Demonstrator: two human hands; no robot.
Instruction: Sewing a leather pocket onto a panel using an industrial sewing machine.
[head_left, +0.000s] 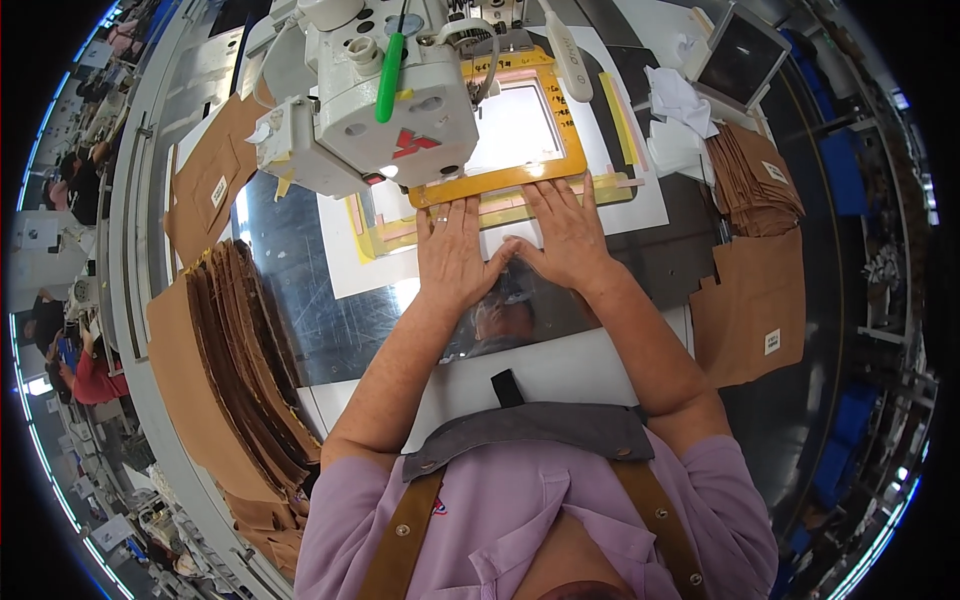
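Fingers stretched flat, my left hand (455, 250) lies over the near edge of a clear plastic sheet edged with yellow tape (395, 240). Its fingertips reach the near bar of an orange rectangular frame (500, 186). To its right, my right hand (568, 238) also lies flat, fingertips at the same bar, and the two thumbs meet. Neither hand grips anything. Handwritten marks run along the frame's right bar, and bright white shows through its opening. A large white sewing machine head (390, 130) hides the frame's far left part.
A green-handled tool (391, 80) hangs on the machine. Brown cut fabric pieces are stacked at left (215, 370), with another brown stack (750, 185) at right. Crumpled white cloth (680, 100) lies near a dark screen (742, 55). People work at the far left.
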